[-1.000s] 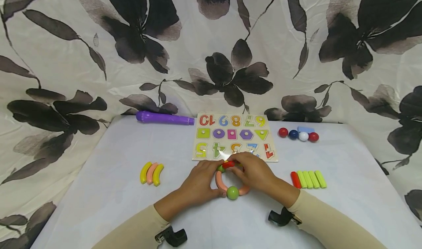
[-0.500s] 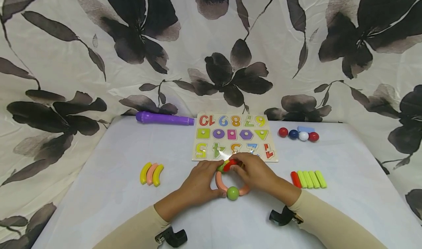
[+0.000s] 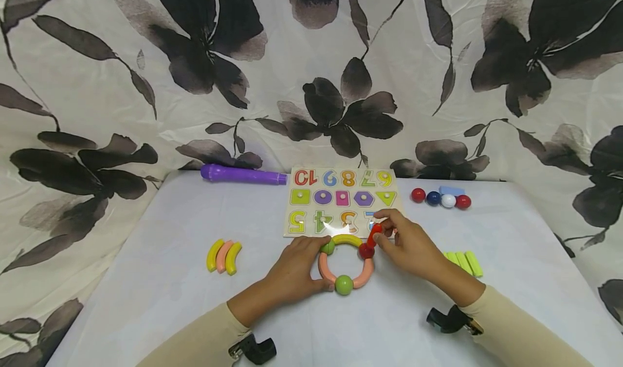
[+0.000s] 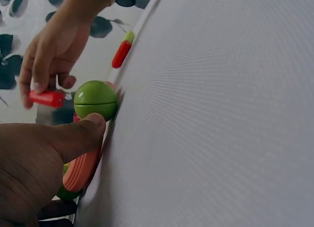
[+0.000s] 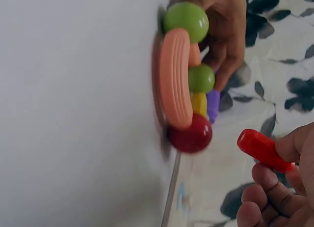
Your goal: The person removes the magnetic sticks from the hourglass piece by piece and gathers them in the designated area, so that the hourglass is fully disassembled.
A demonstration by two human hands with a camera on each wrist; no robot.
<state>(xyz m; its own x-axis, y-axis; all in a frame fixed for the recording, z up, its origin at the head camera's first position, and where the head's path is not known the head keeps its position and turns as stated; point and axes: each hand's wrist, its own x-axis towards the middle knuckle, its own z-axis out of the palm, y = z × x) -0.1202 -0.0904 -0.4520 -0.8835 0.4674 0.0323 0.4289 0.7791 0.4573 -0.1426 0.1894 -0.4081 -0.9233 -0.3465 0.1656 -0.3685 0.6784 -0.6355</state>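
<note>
A ring of toy pieces lies on the white table (image 3: 160, 313). It joins a yellow curved stick (image 3: 347, 239), salmon curved sticks (image 3: 364, 275), a red ball (image 3: 366, 251) and green balls (image 3: 344, 285). My left hand (image 3: 294, 269) grips the ring's left side, thumb at the near green ball and fingers at the far green ball (image 3: 328, 247). Between thumb and fingertips, my right hand (image 3: 409, 248) pinches a short red stick (image 5: 265, 151), tilted. In the right wrist view this stick is apart from the red ball (image 5: 191, 133).
Behind the ring lies a number puzzle board (image 3: 321, 197), beside a purple tube (image 3: 243, 174). Loose curved sticks (image 3: 224, 256) lie left. Lime sticks (image 3: 471, 263) lie right, partly behind my right hand. Several balls (image 3: 448, 200) and a blue block (image 3: 451, 190) sit back right.
My right hand has moved right with the red stick, from over the yellow stick to beside the red ball, which now shows. My left hand has stayed on the ring.
</note>
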